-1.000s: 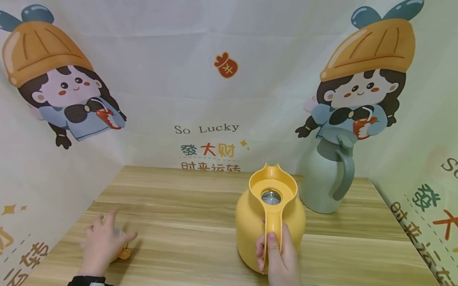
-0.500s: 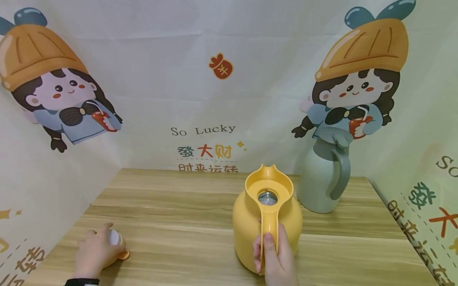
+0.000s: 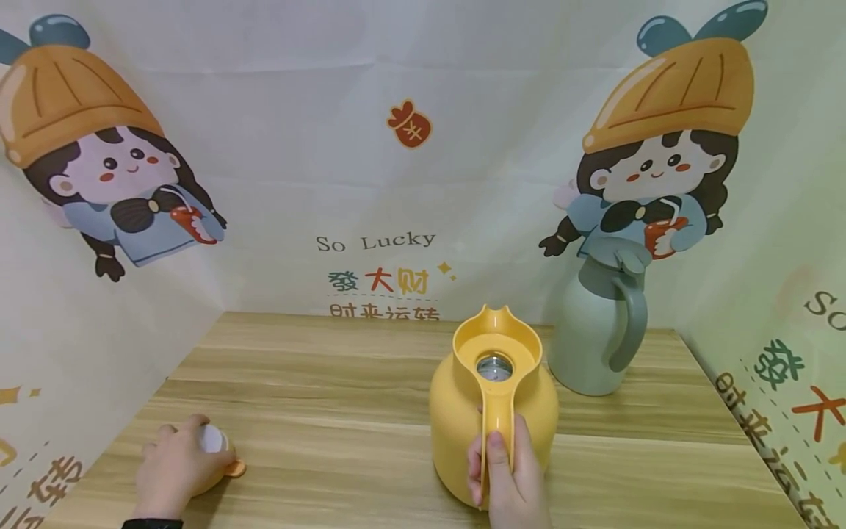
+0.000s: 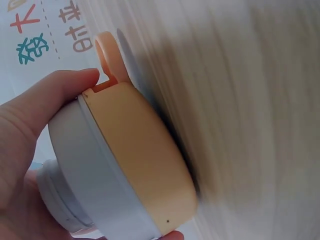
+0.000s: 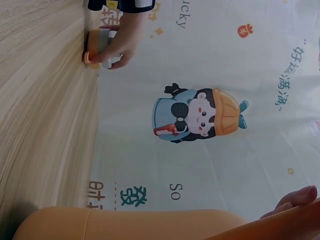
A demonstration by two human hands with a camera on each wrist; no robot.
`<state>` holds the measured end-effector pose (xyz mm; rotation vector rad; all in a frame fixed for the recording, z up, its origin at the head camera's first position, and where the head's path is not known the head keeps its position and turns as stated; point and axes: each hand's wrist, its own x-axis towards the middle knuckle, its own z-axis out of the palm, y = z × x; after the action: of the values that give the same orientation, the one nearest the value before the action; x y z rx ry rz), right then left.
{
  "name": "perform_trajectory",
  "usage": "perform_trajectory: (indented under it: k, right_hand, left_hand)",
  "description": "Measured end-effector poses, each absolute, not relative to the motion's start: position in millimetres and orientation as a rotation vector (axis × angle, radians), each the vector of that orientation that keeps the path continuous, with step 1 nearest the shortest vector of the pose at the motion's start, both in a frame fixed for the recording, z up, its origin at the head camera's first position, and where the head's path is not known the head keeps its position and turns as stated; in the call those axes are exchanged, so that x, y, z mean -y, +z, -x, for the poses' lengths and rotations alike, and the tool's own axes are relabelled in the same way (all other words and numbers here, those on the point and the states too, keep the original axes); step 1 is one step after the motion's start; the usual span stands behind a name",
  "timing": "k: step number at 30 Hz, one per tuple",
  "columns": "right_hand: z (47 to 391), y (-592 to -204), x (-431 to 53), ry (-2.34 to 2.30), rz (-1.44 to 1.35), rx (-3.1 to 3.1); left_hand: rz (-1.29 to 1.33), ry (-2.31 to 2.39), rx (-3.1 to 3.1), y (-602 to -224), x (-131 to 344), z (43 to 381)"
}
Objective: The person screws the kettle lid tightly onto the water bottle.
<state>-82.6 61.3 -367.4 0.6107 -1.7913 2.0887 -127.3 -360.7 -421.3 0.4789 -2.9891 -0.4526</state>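
Note:
My left hand [image 3: 168, 466] is at the left of the table, gripping the lid [image 3: 213, 439] of a vacuum jug. In the left wrist view the lid [image 4: 137, 155] shows an orange base with a looped tab, a grey-white ring and a narrower plug. It lies with its orange side down on the wood, thumb and fingers [image 4: 65, 92] round its sides. Further right stands the yellow vacuum jug [image 3: 456, 419], upright and lidless, its round mouth uncovered. My right hand [image 3: 515, 477] holds the jug's handle, thumb along the handle.
A grey-green vacuum jug [image 3: 588, 338] with its lid on stands at the back right, behind the yellow one. Printed cloth [image 3: 277, 147] walls in the wooden table [image 3: 317, 441] at the back and both sides.
My left hand has come down from above the lid, and its spread fingers have closed round it. The right hand stays on the yellow jug's handle. The head view has shifted slightly.

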Motion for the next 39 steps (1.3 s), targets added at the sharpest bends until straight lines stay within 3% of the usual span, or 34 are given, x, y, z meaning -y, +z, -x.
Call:
perform_trajectory:
  k: [10,24,39]
  right_hand:
    - [82.1,-367.6,-60.5,2.086,-0.614,1.776]
    - [80.7,-365.2,-61.6,2.09,-0.548,1.824]
    - [81.4,-366.2,-60.8,2.099,-0.556,1.83]
  left_hand:
    - [-0.418,-0.452,2.807,-414.0,340.6,130.6]
    - [-0.335,-0.64,2.673,-364.8,277.8,146.8]
    - [-0.163,-0.866,2.624,-346.8,234.5,160.5]
